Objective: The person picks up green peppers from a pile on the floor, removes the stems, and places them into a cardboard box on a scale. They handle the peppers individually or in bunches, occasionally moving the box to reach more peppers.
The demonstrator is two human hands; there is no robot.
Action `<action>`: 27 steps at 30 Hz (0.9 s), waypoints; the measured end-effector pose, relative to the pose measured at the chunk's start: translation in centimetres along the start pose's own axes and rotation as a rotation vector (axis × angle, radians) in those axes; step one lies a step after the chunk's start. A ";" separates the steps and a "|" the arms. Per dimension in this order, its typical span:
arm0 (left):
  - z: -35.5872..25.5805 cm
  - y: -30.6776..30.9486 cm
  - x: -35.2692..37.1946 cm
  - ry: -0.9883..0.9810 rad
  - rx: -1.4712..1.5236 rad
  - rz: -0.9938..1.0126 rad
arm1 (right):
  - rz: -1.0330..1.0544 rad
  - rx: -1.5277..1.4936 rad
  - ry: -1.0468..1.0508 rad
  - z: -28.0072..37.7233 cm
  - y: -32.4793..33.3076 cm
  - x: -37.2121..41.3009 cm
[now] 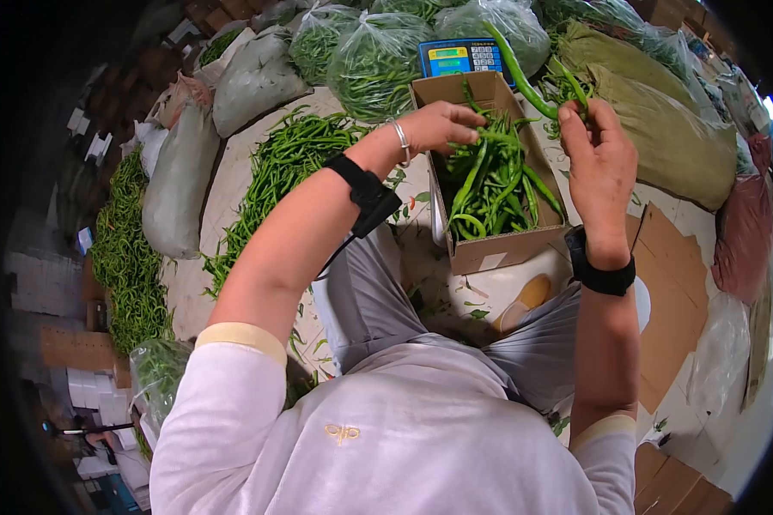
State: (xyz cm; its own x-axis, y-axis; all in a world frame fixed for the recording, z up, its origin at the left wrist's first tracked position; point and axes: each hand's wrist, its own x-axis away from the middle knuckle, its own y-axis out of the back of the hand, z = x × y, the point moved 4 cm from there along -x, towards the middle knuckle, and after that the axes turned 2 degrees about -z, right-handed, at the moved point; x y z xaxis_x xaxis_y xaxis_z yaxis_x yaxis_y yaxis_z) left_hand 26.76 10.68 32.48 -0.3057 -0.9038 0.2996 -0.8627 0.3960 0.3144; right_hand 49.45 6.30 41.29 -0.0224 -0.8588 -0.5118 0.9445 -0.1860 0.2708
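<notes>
A cardboard box [494, 249] filled with long green chili peppers [494, 184] stands on the floor in front of me. Over its left rim reaches my left hand [445, 129], fingers spread and partly among the peppers at the back; nothing is clearly held. To the right of the box, my right hand [599, 150] pinches one long green pepper [520, 75], which sticks out up and to the left. Some shorter green pieces show beside its fingertips. Behind the box is a blue scale display [459, 56].
A large pile of peppers [288, 159] lies left of the box, another [129, 257] farther left. Filled plastic bags [378, 64] and sacks [670, 120] stand around the back. Flattened cardboard [674, 300] lies at the right.
</notes>
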 end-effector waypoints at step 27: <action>11.2 9.8 27.2 0.120 0.251 -0.880 | 0.138 -0.020 -0.150 -6.2 3.3 -1.8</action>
State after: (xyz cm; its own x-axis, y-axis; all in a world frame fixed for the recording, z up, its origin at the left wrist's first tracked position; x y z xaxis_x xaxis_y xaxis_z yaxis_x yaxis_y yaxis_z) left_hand 5.46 -11.80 33.57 0.5338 -0.8338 0.1407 -0.8306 -0.4858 0.2723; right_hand 54.61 10.23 38.05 0.0601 -0.9374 -0.3430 0.9483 -0.0536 0.3128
